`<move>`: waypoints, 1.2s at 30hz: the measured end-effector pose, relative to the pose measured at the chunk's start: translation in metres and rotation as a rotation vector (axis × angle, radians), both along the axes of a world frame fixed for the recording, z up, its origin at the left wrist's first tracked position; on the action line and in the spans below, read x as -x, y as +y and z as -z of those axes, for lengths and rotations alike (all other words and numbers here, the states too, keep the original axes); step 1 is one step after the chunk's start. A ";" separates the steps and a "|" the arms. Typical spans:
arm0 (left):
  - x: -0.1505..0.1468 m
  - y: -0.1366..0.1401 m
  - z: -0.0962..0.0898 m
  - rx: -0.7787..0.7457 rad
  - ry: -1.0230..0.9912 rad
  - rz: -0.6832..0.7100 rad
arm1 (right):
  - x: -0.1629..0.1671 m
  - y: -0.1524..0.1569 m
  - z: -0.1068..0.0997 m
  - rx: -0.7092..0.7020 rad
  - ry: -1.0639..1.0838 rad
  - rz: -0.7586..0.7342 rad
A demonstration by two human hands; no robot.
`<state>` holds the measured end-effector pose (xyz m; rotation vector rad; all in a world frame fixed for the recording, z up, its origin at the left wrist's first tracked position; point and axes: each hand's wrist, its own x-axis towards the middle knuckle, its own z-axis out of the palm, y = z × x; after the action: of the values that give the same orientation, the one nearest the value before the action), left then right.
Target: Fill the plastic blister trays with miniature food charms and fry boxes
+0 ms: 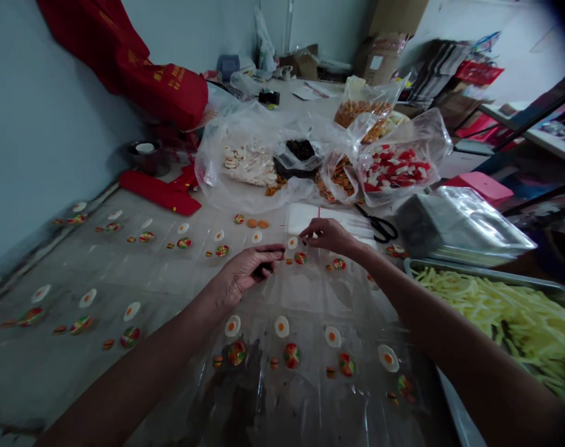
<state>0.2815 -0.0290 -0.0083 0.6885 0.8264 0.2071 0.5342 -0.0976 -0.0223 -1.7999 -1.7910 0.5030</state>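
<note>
Rows of clear plastic trays [302, 292] cover the table, each with a miniature fried egg [331, 336], a round red-and-green miniature pizza [291, 356] and a tiny burger [331, 372]. My left hand [248, 270] hovers above the middle row, its fingers curled together around something dark that I cannot make out. Just right of it, my right hand [329, 236] pinches thumb and fingertips together beside another egg piece. Whatever sits in that pinch is too small to name.
Clear bags of small pieces stand behind, one with red-and-white bits [397, 167], one with white slices [249, 164]. Black scissors [380, 228] lie right of a white pad [305, 217]. A metal tray [450, 266] of pale yellow strips [497, 310] is at right. Red cloth [161, 192] lies at left.
</note>
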 end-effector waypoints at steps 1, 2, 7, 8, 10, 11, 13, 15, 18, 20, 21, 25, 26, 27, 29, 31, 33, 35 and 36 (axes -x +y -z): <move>0.000 0.000 0.000 0.003 -0.007 -0.008 | 0.007 -0.004 -0.004 -0.006 0.059 0.059; -0.001 -0.001 0.000 0.004 -0.018 -0.013 | 0.016 -0.009 -0.007 0.004 0.148 0.114; 0.003 -0.008 -0.001 -0.010 -0.079 -0.033 | 0.077 -0.033 -0.012 0.164 0.727 0.164; 0.005 -0.009 0.000 -0.004 -0.085 -0.045 | 0.086 -0.036 -0.010 0.165 0.827 0.176; 0.010 -0.012 0.003 0.005 -0.097 -0.073 | 0.099 -0.037 -0.006 0.164 0.988 0.212; 0.012 -0.012 0.004 0.007 -0.105 -0.086 | 0.103 -0.036 -0.006 0.176 1.035 0.224; 0.017 -0.013 0.006 0.008 -0.125 -0.107 | 0.106 -0.032 -0.007 0.211 1.058 0.222; 0.021 -0.013 0.006 0.005 -0.133 -0.125 | 0.105 -0.024 -0.011 0.216 1.022 0.218; 0.025 -0.008 0.003 -0.007 -0.102 -0.160 | 0.100 -0.006 -0.012 0.165 0.937 0.205; 0.029 -0.001 -0.001 0.008 -0.083 -0.216 | 0.095 0.009 -0.007 0.094 0.820 0.199; 0.033 0.003 -0.004 0.024 -0.081 -0.248 | 0.093 0.017 -0.004 0.041 0.727 0.198; 0.052 0.019 -0.018 0.076 -0.094 -0.280 | 0.086 0.045 0.010 -0.100 0.171 0.095; 0.057 0.022 -0.021 0.088 -0.093 -0.264 | 0.086 0.050 0.012 -0.096 0.027 0.049; 0.062 0.025 -0.024 0.101 -0.093 -0.249 | 0.087 0.054 0.013 -0.082 -0.099 0.004; 0.071 0.027 -0.027 0.134 -0.103 -0.213 | 0.091 0.055 0.012 -0.051 -0.276 -0.064; 0.077 0.027 -0.027 0.167 -0.127 -0.174 | 0.098 0.050 0.006 -0.051 -0.321 -0.075; 0.080 0.025 -0.023 0.187 -0.140 -0.149 | 0.109 0.039 -0.005 -0.096 -0.249 -0.034; 0.082 0.022 -0.020 0.201 -0.133 -0.134 | 0.122 0.026 -0.018 -0.156 -0.119 -0.014; 0.081 0.021 -0.018 0.206 -0.127 -0.129 | 0.129 0.020 -0.025 -0.170 -0.058 -0.032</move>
<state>0.2002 -0.0082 0.0099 0.4248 0.7584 0.2750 0.4049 -0.0776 0.0026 -1.6878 -1.8449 0.3028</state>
